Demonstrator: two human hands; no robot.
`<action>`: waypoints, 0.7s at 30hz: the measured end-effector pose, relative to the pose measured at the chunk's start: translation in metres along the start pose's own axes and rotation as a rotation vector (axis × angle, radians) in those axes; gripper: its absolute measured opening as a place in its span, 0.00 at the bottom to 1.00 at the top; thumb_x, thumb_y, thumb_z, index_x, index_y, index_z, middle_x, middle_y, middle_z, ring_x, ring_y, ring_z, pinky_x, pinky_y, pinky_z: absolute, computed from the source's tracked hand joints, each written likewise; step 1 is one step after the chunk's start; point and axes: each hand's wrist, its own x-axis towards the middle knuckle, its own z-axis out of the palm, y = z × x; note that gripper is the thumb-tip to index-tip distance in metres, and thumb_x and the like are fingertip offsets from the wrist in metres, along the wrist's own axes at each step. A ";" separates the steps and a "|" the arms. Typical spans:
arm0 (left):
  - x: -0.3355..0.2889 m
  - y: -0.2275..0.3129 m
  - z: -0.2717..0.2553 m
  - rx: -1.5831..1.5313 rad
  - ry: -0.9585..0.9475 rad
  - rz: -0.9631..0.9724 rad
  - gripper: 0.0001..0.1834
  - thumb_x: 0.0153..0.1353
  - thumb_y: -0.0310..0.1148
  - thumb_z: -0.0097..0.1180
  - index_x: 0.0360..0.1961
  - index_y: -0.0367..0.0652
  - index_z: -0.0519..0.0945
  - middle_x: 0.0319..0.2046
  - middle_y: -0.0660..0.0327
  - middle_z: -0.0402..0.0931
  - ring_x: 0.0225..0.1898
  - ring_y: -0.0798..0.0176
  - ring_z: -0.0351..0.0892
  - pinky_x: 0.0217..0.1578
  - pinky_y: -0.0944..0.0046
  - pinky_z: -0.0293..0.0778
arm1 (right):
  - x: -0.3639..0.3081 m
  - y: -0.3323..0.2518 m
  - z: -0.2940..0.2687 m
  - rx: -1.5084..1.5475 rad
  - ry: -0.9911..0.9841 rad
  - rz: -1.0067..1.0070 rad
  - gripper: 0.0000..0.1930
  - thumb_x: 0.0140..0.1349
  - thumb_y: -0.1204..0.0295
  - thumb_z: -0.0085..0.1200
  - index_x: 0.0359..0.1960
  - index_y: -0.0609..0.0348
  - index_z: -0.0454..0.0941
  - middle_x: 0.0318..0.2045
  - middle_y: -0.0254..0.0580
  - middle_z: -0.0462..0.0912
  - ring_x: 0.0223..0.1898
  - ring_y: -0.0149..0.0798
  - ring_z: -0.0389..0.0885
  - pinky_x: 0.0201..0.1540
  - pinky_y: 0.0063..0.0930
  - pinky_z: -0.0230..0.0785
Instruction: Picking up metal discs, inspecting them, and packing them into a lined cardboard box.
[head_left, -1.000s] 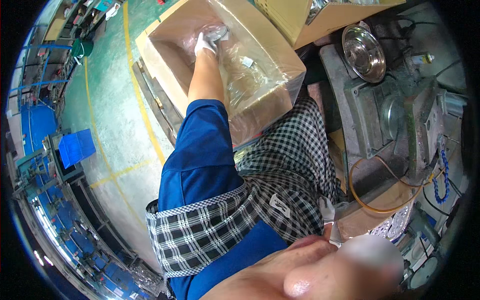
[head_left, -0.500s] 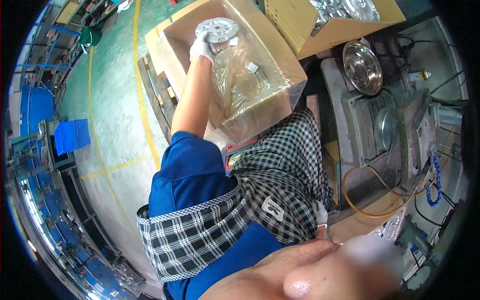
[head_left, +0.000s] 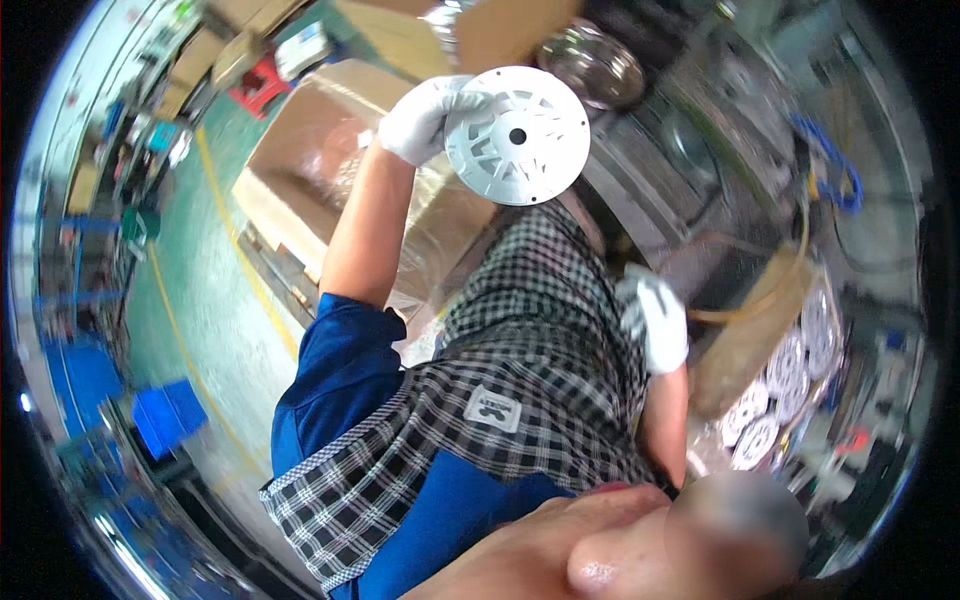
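Observation:
My left hand [head_left: 425, 120], in a white glove, is closed on the edge of a round silver metal disc [head_left: 558, 150]. The disc has a small hole at its middle and slot-like cutouts around it. It is held up with its flat face showing, over the right end of a plastic-lined cardboard box [head_left: 275, 215]. My right hand [head_left: 658, 322], gloved in white too, is beside the checked apron [head_left: 540, 330] with its fingers apart and nothing seen in them.
A shiny metal bowl [head_left: 590, 65] sits by another cardboard box [head_left: 510, 35] at the top. To the right stands a grey machine [head_left: 700, 140] with a blue coiled hose [head_left: 835, 165]. Several perforated discs [head_left: 785, 365] lie in a carton at lower right.
My left hand has brought the disc out of the lined box, to the right and closer. My right hand has come up from beside the apron. The whole view has turned.

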 end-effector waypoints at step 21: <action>0.052 -0.134 0.101 0.546 0.011 -0.250 0.42 0.61 0.66 0.38 0.44 0.29 0.75 0.11 0.60 0.69 0.11 0.69 0.66 0.16 0.72 0.63 | 0.020 0.019 -0.034 0.957 0.226 -0.092 0.08 0.62 0.72 0.52 0.41 0.59 0.76 0.23 0.33 0.78 0.15 0.25 0.70 0.14 0.19 0.60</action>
